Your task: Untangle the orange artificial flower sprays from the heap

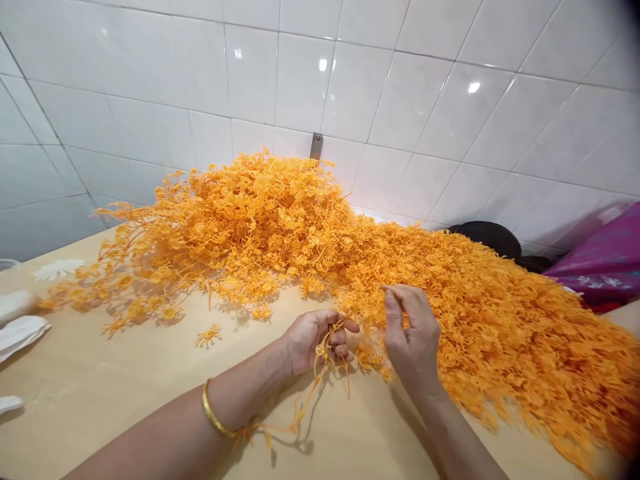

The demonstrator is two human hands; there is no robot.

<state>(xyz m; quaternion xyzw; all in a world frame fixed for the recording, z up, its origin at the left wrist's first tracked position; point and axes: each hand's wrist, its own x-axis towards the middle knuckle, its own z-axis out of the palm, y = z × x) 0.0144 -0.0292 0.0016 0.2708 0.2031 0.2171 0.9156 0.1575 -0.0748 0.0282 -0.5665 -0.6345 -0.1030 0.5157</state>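
Across the table lies a big heap of orange plastic flower pieces (270, 227). My left hand (320, 340), palm up with curled fingers, holds a thin orange stem strand (316, 380) that trails down over the table beside my wrist. A gold bangle (213, 410) circles my left forearm. To its right, my right hand (411, 333) is raised in front of the heap, thumb and forefinger pinched together; what lies between the fingertips is too small to make out. One loose orange flower piece (208, 335) rests apart from the heap.
White petal-like pieces (23, 333) lie on the table (100, 400) at the left edge. A tiled wall (350, 80) with a small metal bracket (316, 147) stands behind. Black round objects (487, 239) and a purple cloth (603, 253) are at the back right.
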